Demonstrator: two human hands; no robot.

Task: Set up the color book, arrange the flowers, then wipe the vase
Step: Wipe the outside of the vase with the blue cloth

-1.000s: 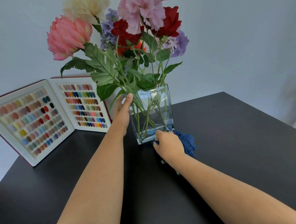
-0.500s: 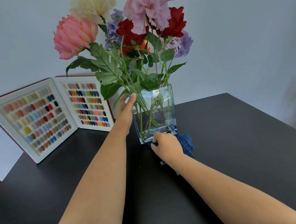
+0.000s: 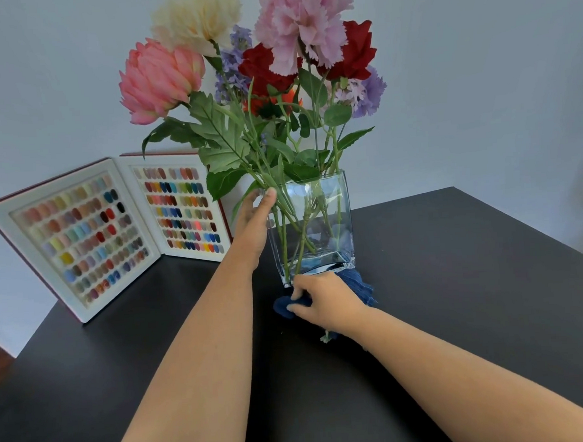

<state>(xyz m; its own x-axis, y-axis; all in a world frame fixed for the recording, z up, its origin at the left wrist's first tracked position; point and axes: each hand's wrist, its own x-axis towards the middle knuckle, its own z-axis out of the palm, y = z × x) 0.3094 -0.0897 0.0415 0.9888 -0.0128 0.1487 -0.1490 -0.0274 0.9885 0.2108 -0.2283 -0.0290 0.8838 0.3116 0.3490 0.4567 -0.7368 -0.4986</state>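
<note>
A square clear glass vase (image 3: 320,219) stands on the black table (image 3: 457,279) and holds a bunch of flowers (image 3: 267,68) in pink, cream, red and purple. My left hand (image 3: 254,219) grips the vase's left upper edge, thumb at the rim. My right hand (image 3: 325,299) holds a bunched blue cloth (image 3: 357,281) on the table at the vase's near bottom edge. The color book (image 3: 113,228) stands open and upright at the back left, showing rows of colored swatches.
A pale wall (image 3: 479,72) rises behind the table. The table's right edge runs diagonally at the far right, and its left edge lies near the color book's lower corner.
My right hand with the cloth has slid down from the vase's lower front face to the table at its base. My left hand stays on the rim.
</note>
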